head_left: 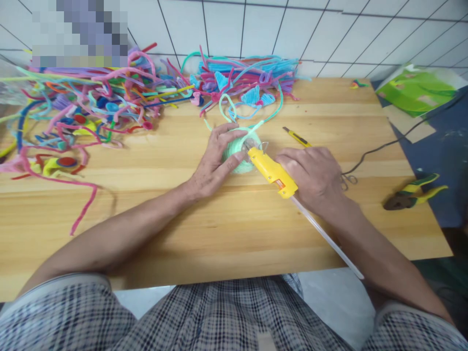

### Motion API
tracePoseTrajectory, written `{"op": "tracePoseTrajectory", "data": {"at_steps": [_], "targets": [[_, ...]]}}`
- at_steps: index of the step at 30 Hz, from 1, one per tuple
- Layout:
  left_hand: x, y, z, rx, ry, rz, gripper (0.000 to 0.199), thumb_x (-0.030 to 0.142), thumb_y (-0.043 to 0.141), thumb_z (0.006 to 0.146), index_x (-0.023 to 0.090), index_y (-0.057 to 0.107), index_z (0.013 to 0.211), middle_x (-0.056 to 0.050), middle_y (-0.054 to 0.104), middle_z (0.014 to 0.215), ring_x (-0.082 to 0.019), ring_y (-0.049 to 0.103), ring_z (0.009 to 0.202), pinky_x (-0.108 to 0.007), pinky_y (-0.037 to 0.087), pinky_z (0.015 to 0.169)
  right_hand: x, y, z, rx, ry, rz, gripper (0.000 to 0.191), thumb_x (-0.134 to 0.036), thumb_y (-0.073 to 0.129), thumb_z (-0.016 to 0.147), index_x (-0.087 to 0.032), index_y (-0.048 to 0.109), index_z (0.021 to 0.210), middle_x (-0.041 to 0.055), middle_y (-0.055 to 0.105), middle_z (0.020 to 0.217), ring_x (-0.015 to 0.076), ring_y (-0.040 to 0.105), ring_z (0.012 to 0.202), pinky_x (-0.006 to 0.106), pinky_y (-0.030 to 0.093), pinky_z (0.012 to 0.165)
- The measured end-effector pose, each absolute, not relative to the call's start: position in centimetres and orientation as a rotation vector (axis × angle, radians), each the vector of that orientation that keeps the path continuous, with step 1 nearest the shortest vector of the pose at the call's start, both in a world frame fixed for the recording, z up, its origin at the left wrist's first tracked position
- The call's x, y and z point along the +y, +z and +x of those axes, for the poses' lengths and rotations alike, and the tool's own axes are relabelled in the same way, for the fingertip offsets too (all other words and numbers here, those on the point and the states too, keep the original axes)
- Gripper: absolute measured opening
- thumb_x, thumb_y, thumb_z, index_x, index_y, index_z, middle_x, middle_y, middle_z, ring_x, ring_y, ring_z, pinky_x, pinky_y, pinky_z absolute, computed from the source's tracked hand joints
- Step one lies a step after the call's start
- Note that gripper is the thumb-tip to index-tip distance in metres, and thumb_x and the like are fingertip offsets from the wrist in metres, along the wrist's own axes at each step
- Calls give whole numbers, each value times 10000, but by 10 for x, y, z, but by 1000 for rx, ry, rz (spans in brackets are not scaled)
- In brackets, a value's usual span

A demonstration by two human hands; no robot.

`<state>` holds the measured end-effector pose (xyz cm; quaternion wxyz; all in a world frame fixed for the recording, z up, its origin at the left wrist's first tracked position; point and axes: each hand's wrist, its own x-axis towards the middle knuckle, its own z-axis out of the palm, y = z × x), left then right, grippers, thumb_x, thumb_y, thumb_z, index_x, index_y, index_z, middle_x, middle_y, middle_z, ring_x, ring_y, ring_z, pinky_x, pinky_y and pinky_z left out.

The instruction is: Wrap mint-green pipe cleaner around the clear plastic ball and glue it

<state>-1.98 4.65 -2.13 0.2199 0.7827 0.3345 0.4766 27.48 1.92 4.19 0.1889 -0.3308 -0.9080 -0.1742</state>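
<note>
My right hand is wrapped round the handle of a yellow hot glue gun. A long clear glue stick sticks out of its back end and slants toward the table's front edge. The gun's nozzle points at a round coil of mint-green pipe cleaner; whether the tip touches it, I cannot tell. My left hand grips the coil from its left side, thumb near the nozzle, and covers part of it. Loose pipe-cleaner ends loop out behind the coil.
A tangled heap of colourful pipe cleaners and a blue-pink bundle lie along the wall. A yellow utility knife, scissors, pliers and a dark cord are on the right. A green package stands beyond the table's right edge.
</note>
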Motion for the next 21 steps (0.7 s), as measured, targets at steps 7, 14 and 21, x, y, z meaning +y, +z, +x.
{"op": "tracePoseTrajectory", "data": {"at_steps": [7, 14, 21], "targets": [[47, -21, -20, 923, 1313, 2178, 455, 562, 544, 1168, 476, 541, 1614, -88, 594, 1639, -314, 539, 1608, -675, 502, 1370, 22, 39, 277, -2540, -341, -967, 251, -359, 595, 1125, -307, 712, 1340, 62, 861, 1321, 289, 762, 999, 464, 520, 875], [47, -22, -21, 907, 1306, 2179, 469, 551, 539, 1173, 441, 534, 1629, -86, 573, 1667, -318, 526, 1622, -644, 487, 1386, 22, 38, 278, -2580, -473, -918, 258, -306, 544, 1150, -259, 718, 1335, 75, 858, 1287, 257, 744, 986, 426, 481, 862], [47, -21, -21, 909, 1305, 2196, 464, 540, 531, 1179, 430, 536, 1630, -93, 574, 1662, -318, 531, 1616, -649, 489, 1378, 22, 38, 277, -2569, -614, -866, 266, -300, 515, 1166, -215, 721, 1311, 74, 856, 1257, 231, 710, 980, 397, 434, 870]]}}
